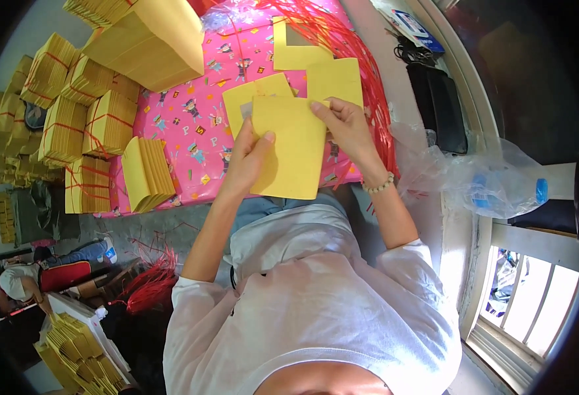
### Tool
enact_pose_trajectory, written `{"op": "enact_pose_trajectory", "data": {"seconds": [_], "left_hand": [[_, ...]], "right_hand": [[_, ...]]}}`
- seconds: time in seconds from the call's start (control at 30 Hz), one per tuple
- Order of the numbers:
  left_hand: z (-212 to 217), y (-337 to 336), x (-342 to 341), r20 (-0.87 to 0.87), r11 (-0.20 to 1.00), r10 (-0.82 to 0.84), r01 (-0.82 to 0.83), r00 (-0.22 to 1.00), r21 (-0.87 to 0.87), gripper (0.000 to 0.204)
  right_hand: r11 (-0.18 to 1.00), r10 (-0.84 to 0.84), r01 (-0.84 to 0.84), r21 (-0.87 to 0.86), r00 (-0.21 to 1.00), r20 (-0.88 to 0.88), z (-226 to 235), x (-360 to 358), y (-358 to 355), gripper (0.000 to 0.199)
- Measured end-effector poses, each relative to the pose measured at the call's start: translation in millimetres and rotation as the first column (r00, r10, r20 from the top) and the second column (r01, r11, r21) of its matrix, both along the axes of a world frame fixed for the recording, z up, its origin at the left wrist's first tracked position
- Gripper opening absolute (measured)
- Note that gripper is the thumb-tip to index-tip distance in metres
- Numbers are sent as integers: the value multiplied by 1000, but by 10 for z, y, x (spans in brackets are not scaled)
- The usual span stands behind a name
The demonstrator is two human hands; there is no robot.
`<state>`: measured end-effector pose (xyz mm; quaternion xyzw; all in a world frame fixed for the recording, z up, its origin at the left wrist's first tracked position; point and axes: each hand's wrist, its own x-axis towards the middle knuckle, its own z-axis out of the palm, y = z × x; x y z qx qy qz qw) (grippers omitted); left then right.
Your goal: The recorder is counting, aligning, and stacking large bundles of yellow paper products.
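A yellow paper sheet (291,151), perhaps folded, is held up in front of me by both hands. My left hand (250,153) grips its left edge, thumb on the front face. At the upper right corner, my right hand (347,125) pinches the paper between thumb and fingers; a beaded bracelet circles that wrist. Just beyond lie more yellow sheets (337,74) on the pink patterned table cover (191,122). One of them, an L-shaped yellow piece (289,59), shows a grey patch. A loose yellow stack (148,172) stands toward the table's near left.
Tied yellow bundles (108,122) and a large yellow block (151,46) crowd the left. Long red strands (375,99) hang along the table's right side. A clear plastic bag (474,178) lies by the window ledge. Another person (26,283) sits at lower left.
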<state>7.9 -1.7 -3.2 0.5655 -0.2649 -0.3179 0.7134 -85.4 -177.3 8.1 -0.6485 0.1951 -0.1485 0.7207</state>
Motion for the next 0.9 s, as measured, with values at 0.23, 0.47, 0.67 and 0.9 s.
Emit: {"op": "enact_pose_trajectory", "data": {"seconds": [0.23,0.47,0.67,0.9], "left_hand": [[98,27,115,-145,994,105,-101,984,37,35],[58,-177,129,-161,988,152,-146,975,44,32],[0,-578,260,-129,993,111,-106,985,44,30],[-105,-1266,535,-117,987,-32,50,993,154,28]], "right_hand": [[981,193,-195,0,975,-109,-238,-318,264,27],[995,100,-98,23,986,-133,-221,-471,345,27],[978,-63,58,-202,998,-18,-184,-455,24,24],[906,-215,190,-379,976,-25,-164,-281,-623,28]]}}
